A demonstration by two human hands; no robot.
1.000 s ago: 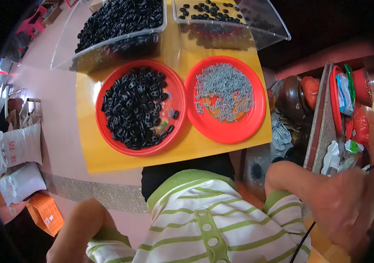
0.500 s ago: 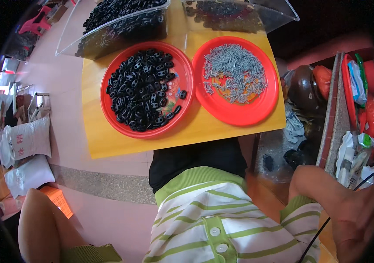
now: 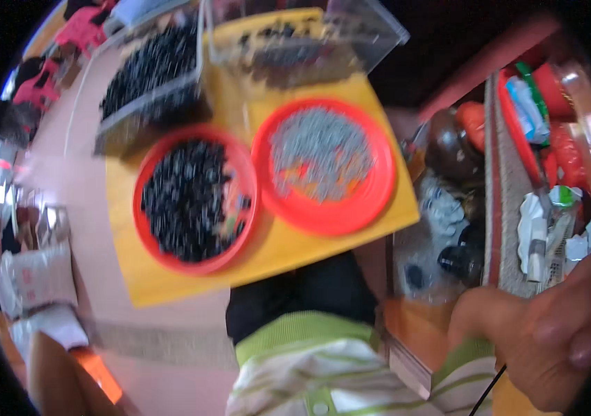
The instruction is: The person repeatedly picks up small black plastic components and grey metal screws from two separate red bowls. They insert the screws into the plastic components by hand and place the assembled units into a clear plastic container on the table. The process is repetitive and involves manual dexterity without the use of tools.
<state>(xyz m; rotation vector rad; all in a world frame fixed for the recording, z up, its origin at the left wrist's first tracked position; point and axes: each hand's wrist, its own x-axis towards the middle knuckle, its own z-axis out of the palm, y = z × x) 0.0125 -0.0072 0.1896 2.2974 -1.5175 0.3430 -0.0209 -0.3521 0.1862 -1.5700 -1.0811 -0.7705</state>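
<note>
My right hand (image 3: 572, 326) is raised at the lower right rim, close to the camera and blurred; its fingers are partly cut off, so their hold cannot be made out. A thin black cable (image 3: 495, 385) runs below its wrist. Of my left side only a bent bare arm (image 3: 60, 374) shows at the lower left; the hand is out of view. On the yellow table ahead, a red plate (image 3: 144, 239) bears many small black oval pieces (image 3: 183, 201). Beside it, a second red plate (image 3: 372, 201) holds a heap of small grey screw-like pieces (image 3: 320, 149). Neither hand touches them.
A clear bin (image 3: 153, 114) of black pieces stands at the table's (image 3: 281, 256) far left, another clear bin (image 3: 295, 66) next to it. To the right are a dark brown jar (image 3: 453, 145) and a ledge with packets. White sacks (image 3: 36, 277) lie at left.
The view has swung, so the table and plates sit lower, further left and tilted. My right hand stays raised at the right rim, its pose slightly shifted. The plates' contents look the same.
</note>
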